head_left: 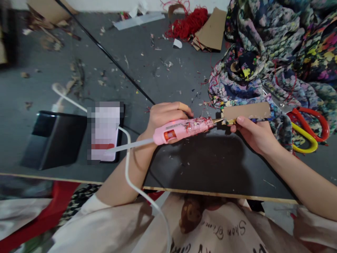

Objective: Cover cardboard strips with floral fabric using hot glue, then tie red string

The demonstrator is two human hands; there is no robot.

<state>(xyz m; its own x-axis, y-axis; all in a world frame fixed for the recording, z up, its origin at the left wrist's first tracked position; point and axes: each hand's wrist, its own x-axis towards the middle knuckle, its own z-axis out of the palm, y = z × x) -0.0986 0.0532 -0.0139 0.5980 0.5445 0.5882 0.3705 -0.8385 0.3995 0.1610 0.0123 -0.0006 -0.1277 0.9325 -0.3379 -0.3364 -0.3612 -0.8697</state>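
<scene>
Grey counter (147,72) lies beneath the glue gun (181,128), wrapped in the left hand (164,114), its tip at the card (247,110). Closed thumb-over, the right hand (254,135) pinches the card, probably to steady it, beside cloth (265,38) and scissors (295,113).

On the wearer's pale shirt (223,219), dark script letters appear to spell the 2 words "Show Time"; further lettering nearer the lower edge is cut off and cannot be made out with confidence. The pink hot-glue gun (180,128) bears small dark print, too small to read. The smartphone's (104,131) screen is pixelated and illegible.
</scene>
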